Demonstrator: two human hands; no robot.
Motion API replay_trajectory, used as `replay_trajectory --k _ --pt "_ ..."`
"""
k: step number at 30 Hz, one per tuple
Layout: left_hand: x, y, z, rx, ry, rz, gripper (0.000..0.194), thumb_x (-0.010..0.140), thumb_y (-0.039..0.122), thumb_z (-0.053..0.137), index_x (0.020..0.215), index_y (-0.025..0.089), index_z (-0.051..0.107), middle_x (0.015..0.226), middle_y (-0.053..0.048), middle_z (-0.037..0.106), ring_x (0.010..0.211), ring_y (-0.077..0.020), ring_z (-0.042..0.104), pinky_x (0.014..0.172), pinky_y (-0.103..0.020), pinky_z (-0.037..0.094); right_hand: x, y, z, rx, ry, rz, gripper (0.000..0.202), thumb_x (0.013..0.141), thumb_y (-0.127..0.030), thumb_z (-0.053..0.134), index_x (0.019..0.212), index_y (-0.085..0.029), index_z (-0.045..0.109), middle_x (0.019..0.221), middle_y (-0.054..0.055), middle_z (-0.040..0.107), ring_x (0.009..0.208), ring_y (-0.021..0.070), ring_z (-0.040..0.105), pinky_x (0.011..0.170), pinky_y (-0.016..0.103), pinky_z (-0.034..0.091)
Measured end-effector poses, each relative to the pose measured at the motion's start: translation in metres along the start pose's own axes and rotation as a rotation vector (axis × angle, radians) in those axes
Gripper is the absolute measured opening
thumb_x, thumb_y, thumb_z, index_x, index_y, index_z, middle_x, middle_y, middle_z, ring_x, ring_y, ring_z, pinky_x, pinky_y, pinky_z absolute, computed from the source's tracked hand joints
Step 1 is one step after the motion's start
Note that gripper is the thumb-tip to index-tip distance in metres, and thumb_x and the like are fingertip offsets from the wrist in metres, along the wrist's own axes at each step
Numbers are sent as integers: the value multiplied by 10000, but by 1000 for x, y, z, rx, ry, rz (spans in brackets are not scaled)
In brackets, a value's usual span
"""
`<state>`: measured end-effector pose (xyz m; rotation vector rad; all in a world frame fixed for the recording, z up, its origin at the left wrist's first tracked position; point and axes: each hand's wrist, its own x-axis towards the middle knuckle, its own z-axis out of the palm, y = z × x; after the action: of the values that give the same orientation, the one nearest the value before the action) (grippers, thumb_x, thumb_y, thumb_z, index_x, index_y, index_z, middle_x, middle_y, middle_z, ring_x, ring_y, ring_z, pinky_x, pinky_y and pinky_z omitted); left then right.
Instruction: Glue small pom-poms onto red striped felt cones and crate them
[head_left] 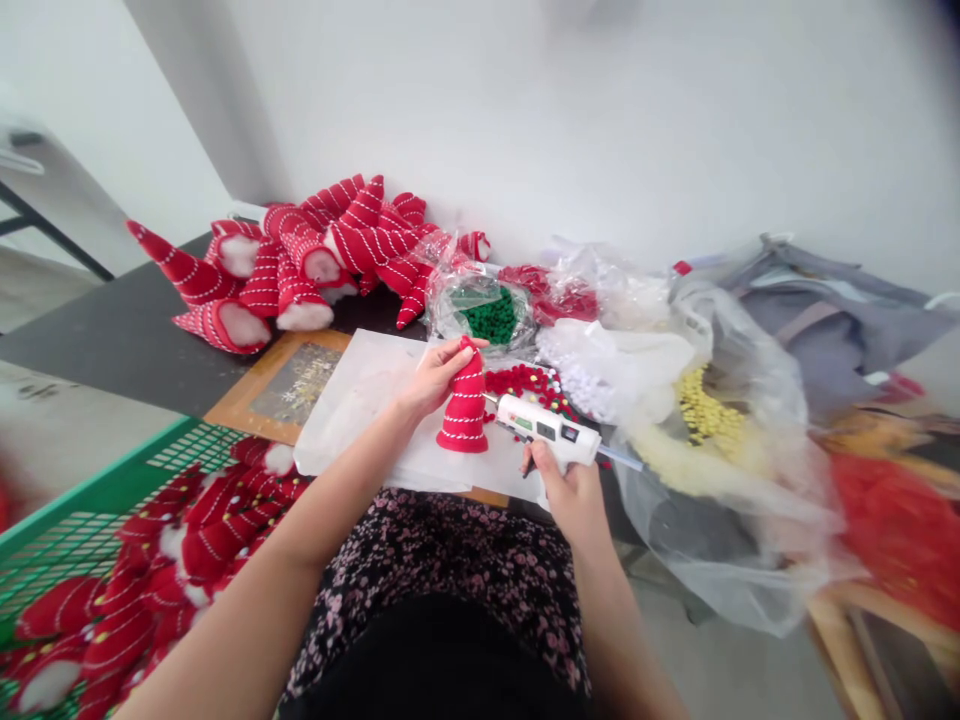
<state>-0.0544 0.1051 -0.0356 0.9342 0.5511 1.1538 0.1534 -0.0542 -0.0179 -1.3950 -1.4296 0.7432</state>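
My left hand (441, 374) is closed on the upper end of a small red cone-shaped hat (463, 410) with white dashed stripes, its wide end down over the white sheet (375, 400). In my right hand (562, 480) is a white hot glue gun (546, 428), fingers wrapped round its handle. Its nozzle points left, close to the hat's side; whether it touches I cannot tell. A clear glue stick (621, 458) sticks out of the gun's back. Behind the gun lie small red pompoms (517, 382) with some yellow and white ones among them.
Stuffed striped red hats (360, 245) are heaped at the back left. A green basket (90, 490) at lower left holds more red pieces. Bags of green pompoms (491, 316), white pompoms (585, 385) and yellow pompoms (709, 412) stand behind and to the right. Grey cloth (832, 320) lies at the far right.
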Motion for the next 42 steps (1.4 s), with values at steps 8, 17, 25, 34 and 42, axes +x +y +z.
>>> replay_trajectory --k 8,17,25,34,42 --pt "2 -1 -1 6 33 -11 455 778 507 917 1068 175 807 719 11 644 588 -108 573 563 -231 461 -4 5 -7 -340 154 -127 427 978 -584 649 1057 -178 755 880 134 792 808 305 773 735 396 635" --pt "1 -1 0 -5 -19 -28 509 852 598 827 1099 153 807 805 -38 709 678 -150 651 647 -268 524 10 -15 4 -350 132 -255 435 1030 -571 595 1139 -177 742 1007 155 807 939 314 793 820 411 654" --pt "0 -1 0 13 -32 -26 508 819 589 863 1088 159 825 798 -37 730 688 -142 658 665 -245 514 12 -19 9 -355 97 -303 347 1042 -482 600 1152 -194 760 1066 147 814 1004 319 789 890 426 649" --pt "0 0 2 29 -41 -22 494 807 588 876 1061 167 823 774 -28 721 668 -136 640 654 -247 506 10 -17 5 -424 113 -299 437 1042 -545 568 1162 -173 762 1082 181 823 1013 356 794 871 463 647" --pt "1 -3 -1 20 -45 -21 463 833 565 861 1063 165 818 773 -27 716 673 -139 648 655 -248 501 15 -20 -6 -542 235 -280 490 1028 -631 543 973 -187 742 788 123 756 721 300 732 672 399 605"
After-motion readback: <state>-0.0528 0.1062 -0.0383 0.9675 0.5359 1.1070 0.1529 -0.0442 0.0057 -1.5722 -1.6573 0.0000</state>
